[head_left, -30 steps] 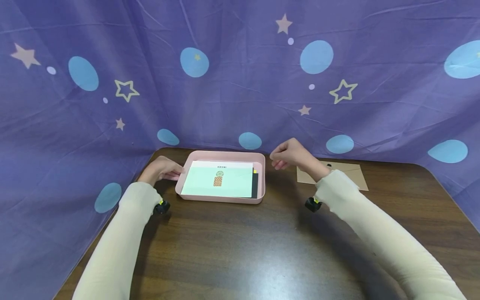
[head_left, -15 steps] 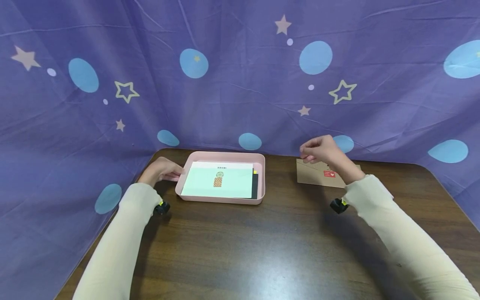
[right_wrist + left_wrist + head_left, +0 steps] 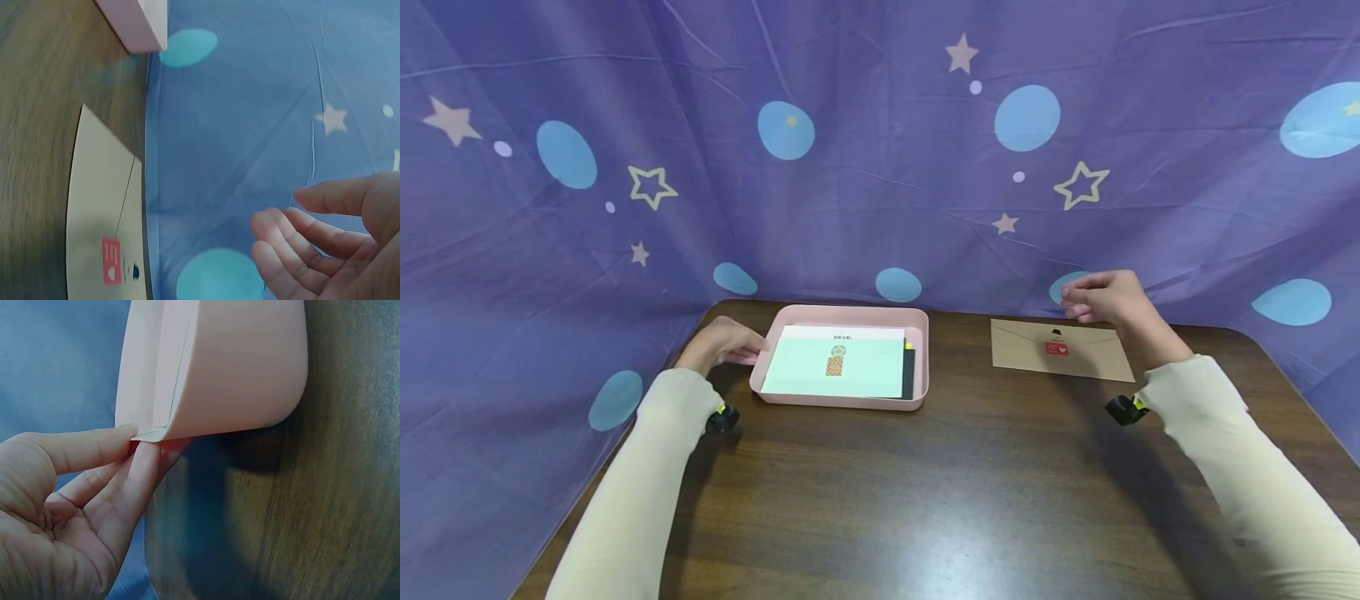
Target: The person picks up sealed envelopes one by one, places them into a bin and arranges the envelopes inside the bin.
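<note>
From my feed it's a dark wood table [image 3: 925,500] with rounded far corners, light glaring off the near middle. A wrinkly purple cloth [image 3: 865,192] with blue dots and pale stars hangs behind and wraps around the left side.

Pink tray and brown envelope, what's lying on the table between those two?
Nothing: in the head view only bare dark wood table separates the pink tray from the brown envelope.

The tray [image 3: 917,350], papers [image 3: 835,362] in it, sits just right of the left hand [image 3: 718,343]; the envelope [image 3: 1060,350] lies just below the right hand [image 3: 1105,296], well right of the tray.
</note>
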Demonstrator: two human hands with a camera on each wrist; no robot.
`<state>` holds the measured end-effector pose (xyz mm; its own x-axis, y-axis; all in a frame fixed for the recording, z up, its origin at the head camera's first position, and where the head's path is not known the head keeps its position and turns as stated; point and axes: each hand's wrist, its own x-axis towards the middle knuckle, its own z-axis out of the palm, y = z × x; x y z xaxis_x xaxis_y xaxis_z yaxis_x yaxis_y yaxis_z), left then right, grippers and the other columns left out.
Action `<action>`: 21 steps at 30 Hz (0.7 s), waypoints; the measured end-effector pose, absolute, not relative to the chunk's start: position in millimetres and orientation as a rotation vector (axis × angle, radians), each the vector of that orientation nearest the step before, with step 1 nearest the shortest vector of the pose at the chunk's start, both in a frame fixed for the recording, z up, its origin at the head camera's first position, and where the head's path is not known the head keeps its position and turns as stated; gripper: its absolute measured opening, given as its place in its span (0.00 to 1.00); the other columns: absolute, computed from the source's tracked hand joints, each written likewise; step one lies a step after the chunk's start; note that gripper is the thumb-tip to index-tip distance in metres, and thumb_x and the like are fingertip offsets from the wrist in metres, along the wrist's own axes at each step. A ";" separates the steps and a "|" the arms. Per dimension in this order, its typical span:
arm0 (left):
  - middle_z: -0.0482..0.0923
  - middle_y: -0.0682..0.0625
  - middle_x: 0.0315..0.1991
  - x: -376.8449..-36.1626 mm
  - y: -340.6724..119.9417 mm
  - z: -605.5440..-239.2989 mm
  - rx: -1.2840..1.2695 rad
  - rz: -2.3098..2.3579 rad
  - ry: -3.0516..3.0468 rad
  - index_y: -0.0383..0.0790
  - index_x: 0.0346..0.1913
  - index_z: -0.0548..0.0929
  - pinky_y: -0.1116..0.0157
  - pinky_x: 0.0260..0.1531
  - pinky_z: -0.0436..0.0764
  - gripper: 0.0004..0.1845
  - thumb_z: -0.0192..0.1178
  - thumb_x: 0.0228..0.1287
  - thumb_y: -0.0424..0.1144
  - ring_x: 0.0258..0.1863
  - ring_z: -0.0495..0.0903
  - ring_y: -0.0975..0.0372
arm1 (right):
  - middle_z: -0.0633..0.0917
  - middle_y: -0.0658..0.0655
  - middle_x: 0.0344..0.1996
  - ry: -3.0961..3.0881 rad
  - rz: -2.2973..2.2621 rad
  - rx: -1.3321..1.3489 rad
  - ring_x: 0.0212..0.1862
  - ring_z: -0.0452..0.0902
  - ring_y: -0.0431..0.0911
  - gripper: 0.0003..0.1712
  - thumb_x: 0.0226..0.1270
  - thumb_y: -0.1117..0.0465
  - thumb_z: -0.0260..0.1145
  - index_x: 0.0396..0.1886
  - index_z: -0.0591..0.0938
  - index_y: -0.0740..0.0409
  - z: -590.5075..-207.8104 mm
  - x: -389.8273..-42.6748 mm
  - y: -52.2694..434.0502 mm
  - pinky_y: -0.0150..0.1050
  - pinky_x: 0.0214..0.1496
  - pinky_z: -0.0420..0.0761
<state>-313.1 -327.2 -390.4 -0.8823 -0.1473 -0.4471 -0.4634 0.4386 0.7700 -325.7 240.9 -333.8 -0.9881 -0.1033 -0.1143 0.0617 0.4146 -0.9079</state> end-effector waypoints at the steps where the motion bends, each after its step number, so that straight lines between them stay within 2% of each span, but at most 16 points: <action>1: 0.83 0.53 0.22 -313.0 -327.2 -390.4 -0.523 1.419 2.382 0.23 0.50 0.83 0.73 0.30 0.89 0.13 0.63 0.66 0.27 0.22 0.83 0.68 | 0.85 0.36 0.20 2.514 -1.615 -0.037 0.26 0.85 0.31 0.27 0.76 0.62 0.61 0.65 0.71 0.80 -334.1 -325.3 245.2 0.25 0.32 0.88; 10: 0.83 0.54 0.22 -312.2 -326.9 -389.3 -0.516 1.403 2.395 0.21 0.53 0.82 0.73 0.30 0.89 0.15 0.63 0.66 0.27 0.22 0.83 0.69 | 0.85 0.35 0.23 2.558 -1.518 -0.001 0.30 0.84 0.31 0.31 0.77 0.59 0.61 0.67 0.69 0.79 -336.2 -323.2 273.8 0.26 0.36 0.88; 16: 0.83 0.54 0.21 -311.9 -326.6 -389.5 -0.512 1.408 2.392 0.23 0.49 0.83 0.74 0.30 0.89 0.12 0.63 0.66 0.27 0.21 0.83 0.69 | 0.85 0.36 0.23 2.522 -1.488 0.092 0.29 0.84 0.32 0.31 0.74 0.59 0.63 0.66 0.71 0.78 -339.3 -324.5 287.2 0.29 0.36 0.89; 18: 0.83 0.54 0.21 -311.8 -326.1 -389.4 -0.514 1.406 2.393 0.22 0.49 0.83 0.74 0.30 0.89 0.12 0.63 0.66 0.27 0.22 0.83 0.69 | 0.85 0.37 0.22 2.502 -1.492 0.114 0.28 0.84 0.32 0.29 0.73 0.60 0.63 0.64 0.73 0.78 -340.1 -325.6 290.6 0.29 0.35 0.89; 21: 0.83 0.54 0.21 -311.8 -325.4 -389.0 -0.520 1.401 2.398 0.22 0.50 0.82 0.73 0.30 0.89 0.13 0.63 0.66 0.27 0.22 0.83 0.69 | 0.85 0.40 0.21 2.470 -1.502 0.178 0.27 0.84 0.34 0.18 0.72 0.61 0.66 0.53 0.80 0.71 -341.2 -328.0 294.2 0.30 0.34 0.89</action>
